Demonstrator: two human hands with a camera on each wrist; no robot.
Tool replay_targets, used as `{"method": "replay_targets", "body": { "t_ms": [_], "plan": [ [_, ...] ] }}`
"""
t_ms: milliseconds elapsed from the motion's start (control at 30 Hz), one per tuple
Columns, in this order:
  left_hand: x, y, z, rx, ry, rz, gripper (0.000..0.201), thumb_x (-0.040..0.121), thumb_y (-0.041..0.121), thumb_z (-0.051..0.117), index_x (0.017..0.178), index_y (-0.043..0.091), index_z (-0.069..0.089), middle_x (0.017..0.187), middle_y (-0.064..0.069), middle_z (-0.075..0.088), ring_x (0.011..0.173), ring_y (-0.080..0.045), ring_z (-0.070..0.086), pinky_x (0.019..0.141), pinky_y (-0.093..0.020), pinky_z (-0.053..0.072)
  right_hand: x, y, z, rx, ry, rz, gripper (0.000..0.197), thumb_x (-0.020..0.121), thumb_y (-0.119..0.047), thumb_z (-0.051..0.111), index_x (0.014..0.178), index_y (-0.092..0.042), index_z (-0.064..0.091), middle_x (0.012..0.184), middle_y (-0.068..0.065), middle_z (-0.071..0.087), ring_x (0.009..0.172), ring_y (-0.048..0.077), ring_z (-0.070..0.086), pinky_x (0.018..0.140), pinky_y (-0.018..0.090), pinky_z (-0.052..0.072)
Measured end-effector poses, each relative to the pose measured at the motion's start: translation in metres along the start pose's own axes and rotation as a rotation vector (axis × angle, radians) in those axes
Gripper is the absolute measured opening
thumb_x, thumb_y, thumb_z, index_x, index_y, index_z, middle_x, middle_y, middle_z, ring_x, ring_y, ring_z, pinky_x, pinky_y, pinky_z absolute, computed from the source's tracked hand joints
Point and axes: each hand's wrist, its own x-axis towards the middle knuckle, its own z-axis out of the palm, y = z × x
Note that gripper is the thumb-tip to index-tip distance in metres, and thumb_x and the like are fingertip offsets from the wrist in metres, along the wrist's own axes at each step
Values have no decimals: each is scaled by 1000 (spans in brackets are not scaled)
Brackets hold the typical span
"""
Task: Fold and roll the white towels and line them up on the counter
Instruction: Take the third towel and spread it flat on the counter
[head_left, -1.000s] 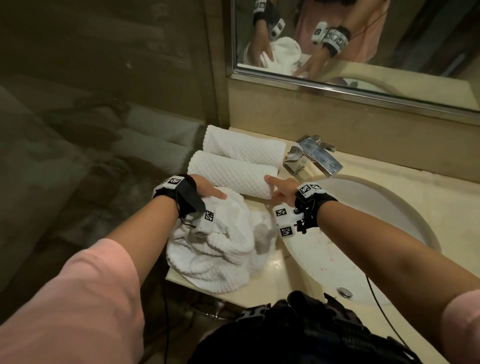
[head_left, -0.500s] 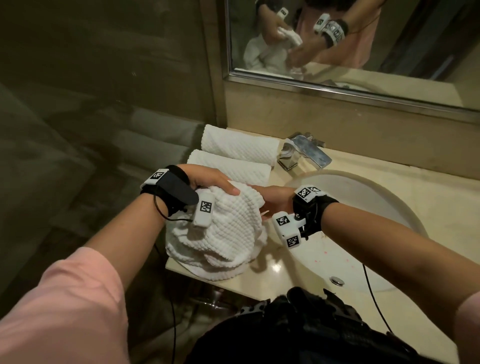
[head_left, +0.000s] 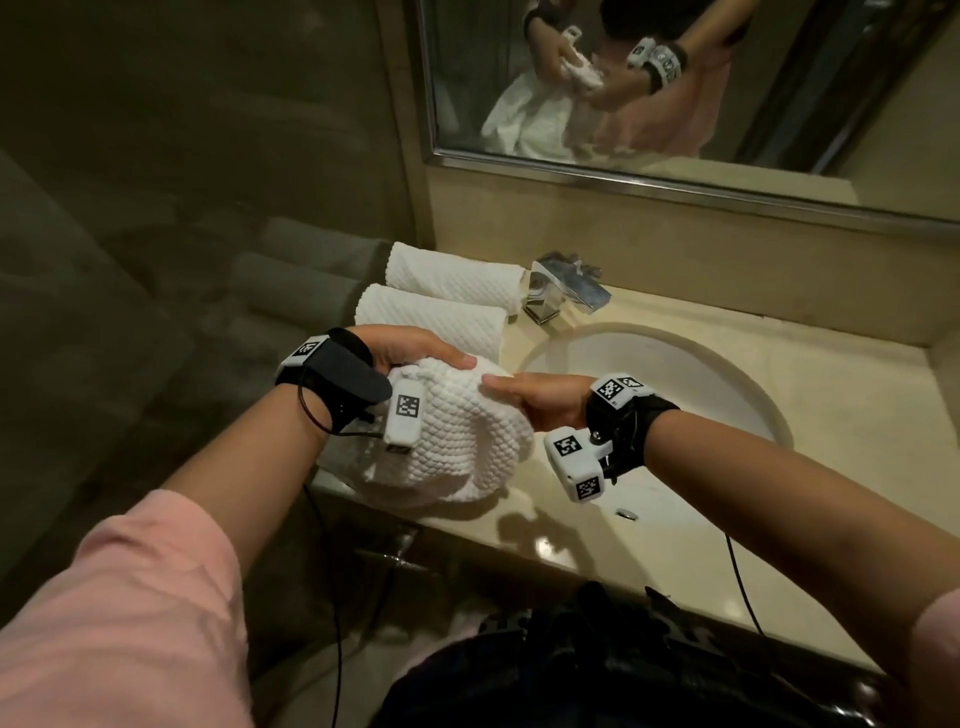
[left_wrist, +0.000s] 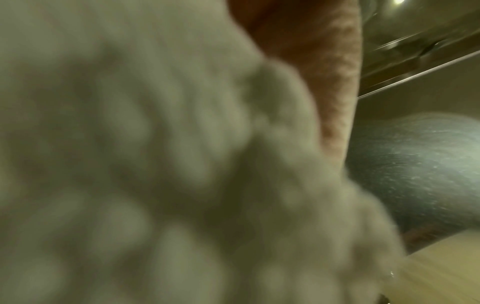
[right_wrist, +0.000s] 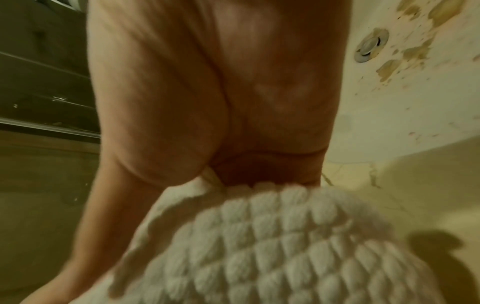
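A crumpled white waffle towel (head_left: 457, 436) hangs bunched above the counter's left front corner. My left hand (head_left: 415, 353) grips its top edge from the left, thumb over the cloth. My right hand (head_left: 530, 400) pinches the same edge from the right. Two rolled white towels lie side by side behind it: a near roll (head_left: 436, 317) and a far roll (head_left: 457, 275) against the wall. The left wrist view is filled by blurred towel (left_wrist: 155, 164). In the right wrist view my palm (right_wrist: 221, 92) sits over the towel (right_wrist: 272, 246).
A chrome faucet (head_left: 561, 296) stands right of the rolls, beside the oval white sink (head_left: 675, 379). The beige counter (head_left: 597, 545) runs to the right. A mirror (head_left: 675, 78) hangs on the back wall; a glass panel borders the left.
Both hands left the near roll and took hold of the crumpled towel, lifting its top edge up off the counter.
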Motion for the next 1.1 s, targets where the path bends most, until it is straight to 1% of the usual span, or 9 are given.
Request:
{"method": "replay_targets", "body": {
  "t_ms": [167, 333, 400, 533, 667, 733, 833, 967, 1100],
  "plan": [
    [-15, -14, 65, -63, -14, 50, 42, 89, 28, 61, 124, 4, 58, 119, -19, 65, 97, -30, 67, 86, -40, 55, -59, 24, 4, 25, -3, -86, 72, 59, -47, 85, 115, -9, 60, 107, 11, 70, 92, 24, 68, 90, 40, 53],
    [-31, -25, 141, -70, -45, 127, 52, 89, 34, 61, 131, 5, 54, 136, -20, 52, 106, -30, 58, 104, -43, 40, -131, 53, 9, 5, 83, -125, 68, 74, -43, 77, 126, -5, 54, 118, 19, 64, 100, 30, 64, 94, 44, 51],
    [-36, -25, 168, -51, -42, 157, 47, 90, 35, 59, 127, 6, 57, 128, -17, 59, 98, -26, 63, 98, -39, 46, -159, 64, 10, -1, 108, -138, 64, 80, -41, 73, 129, -5, 52, 119, 20, 64, 100, 30, 65, 91, 42, 53],
    [-54, -17, 215, 0, -44, 228, 27, 91, 30, 60, 107, 10, 70, 99, -10, 73, 82, -20, 71, 74, -29, 58, -215, 75, 18, 41, 187, -211, 32, 91, -29, 54, 116, -9, 58, 98, 11, 73, 80, 21, 71, 68, 31, 58],
    [-66, -11, 250, 180, -117, 339, 39, 84, 19, 67, 122, 12, 62, 116, -9, 68, 98, -19, 68, 87, -32, 52, -258, 80, 20, 31, 285, -296, 39, 93, -33, 56, 128, -16, 56, 121, 15, 65, 102, 29, 66, 85, 40, 55],
    [-75, -5, 267, 239, -165, 393, 32, 86, 8, 63, 117, 15, 63, 113, -7, 70, 94, -18, 69, 83, -31, 55, -279, 79, 23, 22, 318, -325, 39, 93, -32, 56, 129, -16, 56, 121, 15, 65, 106, 31, 65, 91, 44, 52],
    [-89, 9, 285, 314, -197, 461, 28, 87, 3, 61, 113, 14, 64, 110, -12, 69, 93, -23, 68, 86, -35, 56, -309, 74, 31, 75, 364, -416, 32, 86, -28, 58, 116, -15, 63, 106, 10, 72, 88, 21, 70, 81, 35, 56],
    [-108, 25, 304, 358, -204, 519, 35, 86, 15, 61, 120, 4, 62, 113, -17, 65, 95, -26, 64, 90, -36, 52, -346, 70, 41, 170, 417, -558, 35, 89, -19, 57, 122, -9, 59, 102, 14, 70, 83, 22, 69, 77, 35, 58],
    [-133, 29, 315, 362, -317, 629, 33, 93, 13, 52, 126, 13, 57, 117, -13, 65, 96, -22, 65, 89, -35, 52, -376, 54, 66, 105, 505, -684, 26, 93, 0, 48, 115, -8, 59, 92, 7, 73, 76, 15, 70, 69, 27, 58]
  ]
}}
